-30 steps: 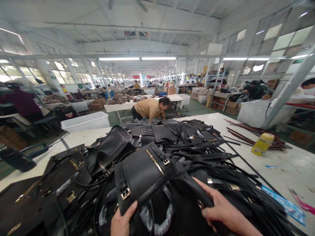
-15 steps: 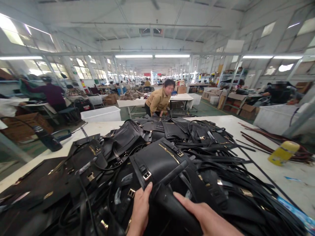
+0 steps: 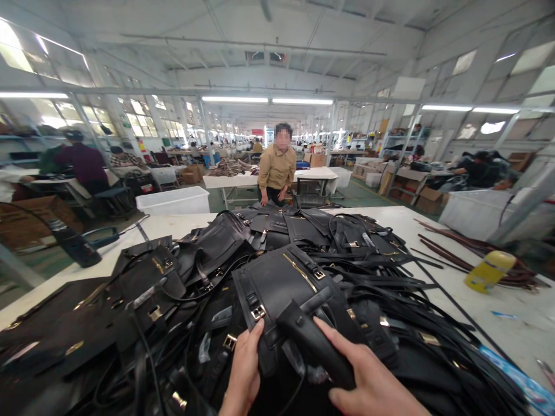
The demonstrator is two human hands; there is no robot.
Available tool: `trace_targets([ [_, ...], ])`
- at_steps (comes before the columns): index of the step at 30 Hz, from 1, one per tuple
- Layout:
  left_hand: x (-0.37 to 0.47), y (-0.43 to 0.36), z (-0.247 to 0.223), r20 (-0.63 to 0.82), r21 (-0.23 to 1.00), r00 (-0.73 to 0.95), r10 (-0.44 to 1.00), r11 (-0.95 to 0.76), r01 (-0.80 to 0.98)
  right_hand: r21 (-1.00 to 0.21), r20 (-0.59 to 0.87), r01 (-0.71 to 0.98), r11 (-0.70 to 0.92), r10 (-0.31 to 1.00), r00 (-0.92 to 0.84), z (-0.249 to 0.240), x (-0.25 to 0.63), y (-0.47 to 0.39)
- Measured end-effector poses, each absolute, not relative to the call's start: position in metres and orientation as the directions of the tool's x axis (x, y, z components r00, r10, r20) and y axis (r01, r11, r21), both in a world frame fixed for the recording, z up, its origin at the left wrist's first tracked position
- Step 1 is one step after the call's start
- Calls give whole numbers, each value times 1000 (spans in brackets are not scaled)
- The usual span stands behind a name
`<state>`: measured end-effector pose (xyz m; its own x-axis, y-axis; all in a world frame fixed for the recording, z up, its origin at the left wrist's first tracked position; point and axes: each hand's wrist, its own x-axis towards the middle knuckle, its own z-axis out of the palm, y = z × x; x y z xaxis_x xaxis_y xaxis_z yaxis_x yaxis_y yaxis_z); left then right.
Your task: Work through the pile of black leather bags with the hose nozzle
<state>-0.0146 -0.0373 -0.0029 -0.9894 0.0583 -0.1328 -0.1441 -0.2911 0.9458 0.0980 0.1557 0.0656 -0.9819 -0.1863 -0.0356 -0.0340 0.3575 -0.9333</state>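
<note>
My left hand [image 3: 245, 367] is closed on the lower left edge of a black leather bag [image 3: 281, 283], its thumb beside a gold buckle [image 3: 258, 312]. This bag has a gold zipper, and a second buckle near its top. In my right hand [image 3: 364, 370] is a thick, long black piece [image 3: 318, 344] with a squared end, slanted across the bag's lower edge. I cannot make out what kind of thing it is. The thumb and fingers wrap round it from the right. Many similar black bags and straps [image 3: 390, 329] lie heaped beneath and around both hands.
A person [image 3: 277, 164] in a tan shirt stands across the white table [image 3: 451, 263]. On the right lie a yellow container [image 3: 489, 271] and brown strips [image 3: 455, 242]. A black corded tool [image 3: 76, 245] sits at the left edge. White bins [image 3: 173, 202] stand beyond.
My right hand has lifted and tilted the black piece, so its squared end now shows over the bag's edge. My left hand stays at the buckle. The person opposite has straightened up.
</note>
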Motion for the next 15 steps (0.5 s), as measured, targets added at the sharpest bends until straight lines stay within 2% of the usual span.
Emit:
trace_targets([
  [5, -22, -44, -7, -172, 946, -984, -54, -289, -149, -953, 78, -52, 298, 76, -994, 45, 111, 194],
  [9, -23, -46, -1, -140, 971, -989, -49, -203, -128, -955, 44, 11, 297, 176, -983, 11, 139, 253],
  [12, -19, -40, 5, -121, 989, -991, -58, -86, -116, -965, -49, 90, 247, 164, -985, -2, 149, 268],
  [15, -15, -35, 6, -132, 989, -986, -101, -77, -124, -977, -82, 99, 187, 95, -992, -8, 142, 259],
])
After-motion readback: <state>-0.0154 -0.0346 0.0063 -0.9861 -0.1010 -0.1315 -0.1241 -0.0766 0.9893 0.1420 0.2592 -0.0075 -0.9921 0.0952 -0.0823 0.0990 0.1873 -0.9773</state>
